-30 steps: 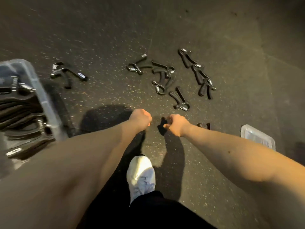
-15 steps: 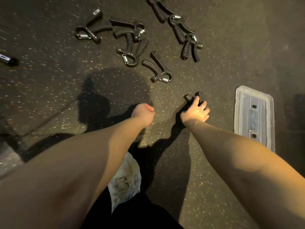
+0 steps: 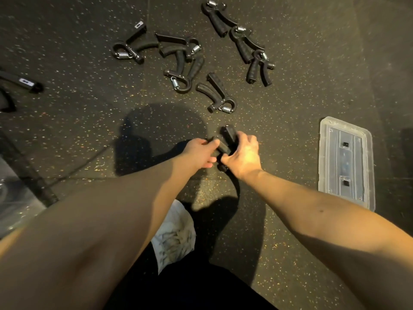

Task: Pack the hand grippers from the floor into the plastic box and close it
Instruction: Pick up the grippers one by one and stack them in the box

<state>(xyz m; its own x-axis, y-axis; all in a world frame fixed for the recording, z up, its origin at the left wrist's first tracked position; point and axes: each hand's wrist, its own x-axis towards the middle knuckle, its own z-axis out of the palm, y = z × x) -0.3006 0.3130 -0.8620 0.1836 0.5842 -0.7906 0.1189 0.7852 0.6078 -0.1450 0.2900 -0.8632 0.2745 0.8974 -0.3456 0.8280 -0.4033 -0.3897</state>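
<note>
A black hand gripper (image 3: 228,139) is held just above the speckled floor by both hands. My right hand (image 3: 242,155) grips one of its handles; my left hand (image 3: 199,152) pinches the other handle. Several more black hand grippers lie on the floor beyond: one close by (image 3: 215,93), a tangled group (image 3: 178,57) at centre, and a chain of three (image 3: 243,43) at upper right. The clear plastic lid (image 3: 347,162) lies flat on the floor to the right. Only a corner of the plastic box (image 3: 15,198) shows at the left edge.
Another hand gripper (image 3: 24,82) lies at the far left edge, partly cut off. My white shoe (image 3: 175,236) stands on the floor below the hands. A dark shadow falls on the floor in front of the hands.
My right hand closed on a hand gripper lying on the floor and raised it. My left hand moved right and took its other handle. The view shifted right, away from the box.
</note>
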